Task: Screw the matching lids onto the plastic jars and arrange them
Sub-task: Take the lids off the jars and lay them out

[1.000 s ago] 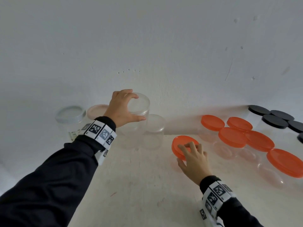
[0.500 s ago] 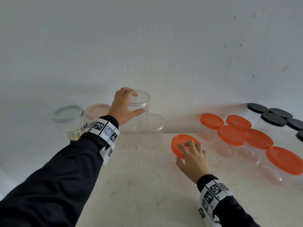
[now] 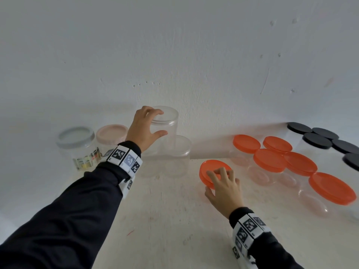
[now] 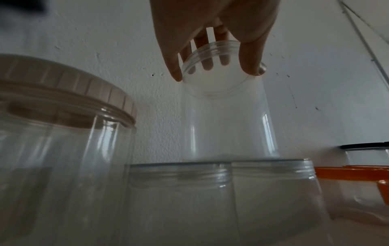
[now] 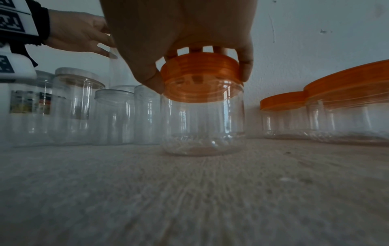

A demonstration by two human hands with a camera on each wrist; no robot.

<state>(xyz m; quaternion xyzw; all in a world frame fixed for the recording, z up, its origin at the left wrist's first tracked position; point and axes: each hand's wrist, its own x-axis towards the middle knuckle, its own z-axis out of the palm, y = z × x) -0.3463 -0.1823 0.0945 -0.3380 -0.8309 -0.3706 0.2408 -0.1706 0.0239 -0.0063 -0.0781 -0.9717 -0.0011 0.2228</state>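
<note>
On the left, the left hand (image 3: 144, 129) has its fingers curled over the rim and its thumb on the side of a tall clear jar (image 3: 165, 129), which has come up compared with a second ago: its base now sits level with the tops of the shorter clear jars (image 3: 179, 156) in front of the wall, so it seems to be lifted or set on top of them, a sign that the arranging step is under way. Whether this jar has a clear lid cannot be told; only the threads at its mouth show from the left wrist view. To the right, the right hand (image 3: 223, 183) has not shifted, its fingers wrapped round the orange lid (image 3: 210, 167) of a small jar (image 5: 202, 123) standing on the counter (image 3: 174, 220). How tightly that lid is screwed on is hidden. The black-lidded jars (image 3: 318, 140) at far right are cut off by the frame edge.
</note>
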